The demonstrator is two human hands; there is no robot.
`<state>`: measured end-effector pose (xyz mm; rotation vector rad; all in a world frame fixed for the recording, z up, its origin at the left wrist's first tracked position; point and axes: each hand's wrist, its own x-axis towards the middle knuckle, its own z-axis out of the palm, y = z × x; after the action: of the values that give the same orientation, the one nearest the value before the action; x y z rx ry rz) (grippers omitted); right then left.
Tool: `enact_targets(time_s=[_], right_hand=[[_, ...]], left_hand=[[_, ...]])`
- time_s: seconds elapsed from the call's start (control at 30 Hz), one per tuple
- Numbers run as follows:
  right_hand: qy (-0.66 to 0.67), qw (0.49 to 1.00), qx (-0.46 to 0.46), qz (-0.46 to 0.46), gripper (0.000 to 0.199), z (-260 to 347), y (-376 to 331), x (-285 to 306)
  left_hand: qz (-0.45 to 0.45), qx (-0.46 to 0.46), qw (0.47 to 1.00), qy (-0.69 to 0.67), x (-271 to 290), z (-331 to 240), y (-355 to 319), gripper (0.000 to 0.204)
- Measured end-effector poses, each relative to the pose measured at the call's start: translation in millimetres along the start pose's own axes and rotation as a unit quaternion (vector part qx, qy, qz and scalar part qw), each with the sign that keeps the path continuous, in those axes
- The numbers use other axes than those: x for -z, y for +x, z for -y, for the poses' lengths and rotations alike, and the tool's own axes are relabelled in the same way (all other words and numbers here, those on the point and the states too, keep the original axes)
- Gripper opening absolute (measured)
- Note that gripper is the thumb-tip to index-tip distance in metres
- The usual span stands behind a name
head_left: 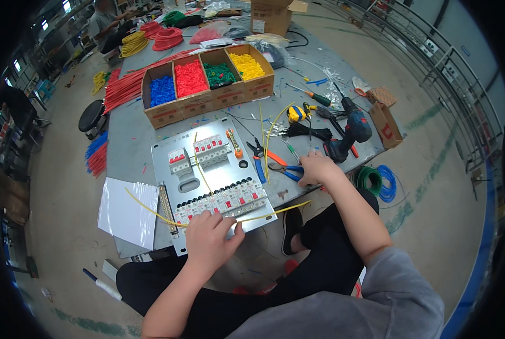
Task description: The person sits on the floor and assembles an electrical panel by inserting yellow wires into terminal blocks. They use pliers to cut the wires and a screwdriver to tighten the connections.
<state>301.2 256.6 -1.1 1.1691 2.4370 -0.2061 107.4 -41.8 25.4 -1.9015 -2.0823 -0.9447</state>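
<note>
My left hand (210, 236) is closed at the near edge of a metal mounting plate (216, 127), pinching a yellow wire (275, 213) that sticks out on both sides of it. Behind that hand, a row of circuit breakers (227, 202) runs across the plate. Two smaller breaker groups, one on the left (179, 162) and one on the right (212, 148), sit farther up. Off the plate's right side, my right hand (318, 168) has thumb and fingers around the blue handles of cutting pliers (276, 167) lying on the table. Wire strippers (256, 148) with orange and blue handles lie beside them.
A cardboard bin (196, 101) holds blue, red, green and yellow caps behind the plate. A cordless drill (351, 133), tape measure (298, 114) and screwdriver (317, 97) lie at right. White sheets in plastic (128, 212) overhang the left edge. Wire coils (368, 179) lie lower right.
</note>
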Motion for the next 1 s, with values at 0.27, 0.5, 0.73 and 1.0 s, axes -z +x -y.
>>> enact_targets(time_s=[0.27, 0.5, 0.73, 1.0], right_hand=[[0.119, 0.991, -0.020, -0.057, 0.060, -6.9, 2.3, -25.3], [0.574, 0.765, 0.053, -0.286, 0.033, -74.3, -56.7, -66.5], [0.748, 0.631, 0.085, -0.187, 0.032, 46.9, -166.5, -185.2], [0.690, 0.722, 0.031, -0.052, 0.044, 137.6, -203.6, -208.6]], left_hand=[[-0.004, 0.018, 0.999, -0.039, -4.0, 0.6, 0.2, 0.012], [-0.008, 0.017, 0.998, -0.059, -16.2, -10.6, -1.9, 0.013], [-0.015, 0.027, 0.999, -0.044, -5.8, -32.3, -15.1, 0.012], [-0.055, 0.025, 0.994, -0.096, -28.7, -76.9, -57.0, 0.006]])
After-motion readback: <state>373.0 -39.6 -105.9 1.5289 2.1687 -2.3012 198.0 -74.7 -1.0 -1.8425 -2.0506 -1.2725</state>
